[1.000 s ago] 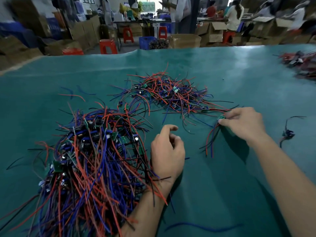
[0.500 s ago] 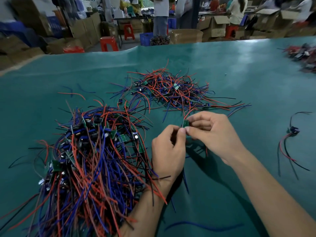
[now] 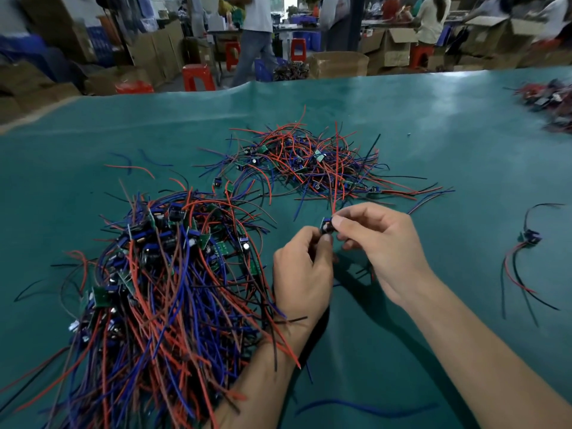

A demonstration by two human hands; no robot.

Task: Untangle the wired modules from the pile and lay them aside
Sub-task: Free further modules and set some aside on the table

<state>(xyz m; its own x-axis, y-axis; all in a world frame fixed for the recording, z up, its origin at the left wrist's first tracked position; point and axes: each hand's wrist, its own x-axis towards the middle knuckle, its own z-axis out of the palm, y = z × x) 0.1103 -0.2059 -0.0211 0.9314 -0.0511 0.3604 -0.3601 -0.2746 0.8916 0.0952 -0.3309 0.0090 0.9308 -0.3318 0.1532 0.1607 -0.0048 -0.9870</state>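
A small wired module (image 3: 326,226) is pinched between the fingertips of my left hand (image 3: 301,274) and my right hand (image 3: 379,243) above the green table mat (image 3: 387,351). Its wires hang down behind my hands and are mostly hidden. A big pile of modules (image 3: 161,274) with red, blue and black wires lies at the left, against my left wrist. A flatter tangled pile (image 3: 309,162) lies just beyond my hands.
One separate module (image 3: 530,238) with red and black wires lies at the right. Another heap (image 3: 551,100) sits at the far right edge. Loose wires (image 3: 365,408) lie on the mat. Beyond the table are cardboard boxes, red stools and people.
My right hand brought a module from the flatter pile's right edge to my left hand. Both hands now pinch it, lifted slightly.
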